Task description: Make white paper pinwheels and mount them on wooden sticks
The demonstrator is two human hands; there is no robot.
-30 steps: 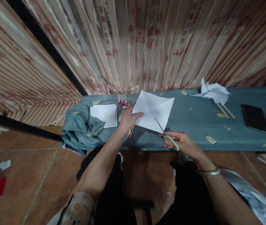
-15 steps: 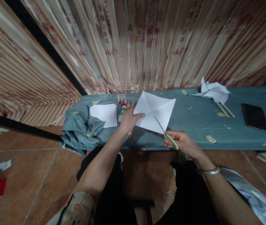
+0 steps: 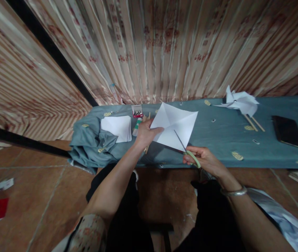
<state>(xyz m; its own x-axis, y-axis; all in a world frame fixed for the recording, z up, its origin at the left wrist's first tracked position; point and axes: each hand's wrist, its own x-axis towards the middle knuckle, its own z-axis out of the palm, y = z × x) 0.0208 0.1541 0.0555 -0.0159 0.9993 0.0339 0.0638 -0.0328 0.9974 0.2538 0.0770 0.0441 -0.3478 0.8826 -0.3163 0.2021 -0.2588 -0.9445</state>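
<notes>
White creased paper (image 3: 171, 119) is pinched in the left hand (image 3: 146, 134), thumb on top. Right of that grip, the right hand (image 3: 205, 159) holds green-handled scissors (image 3: 194, 160), one blade over the paper. Left of both hands sits a paper stack (image 3: 117, 127); paper pinwheels (image 3: 245, 102) lie well to their right.

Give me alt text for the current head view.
A left hand holds a creased white paper sheet while the right hand holds green-handled scissors, one blade running from the sheet's near corner toward its middle. On the blue-green cloth, a paper stack and wooden sticks lie to the left, paper pinwheels and a dark flat device to the right.
</notes>
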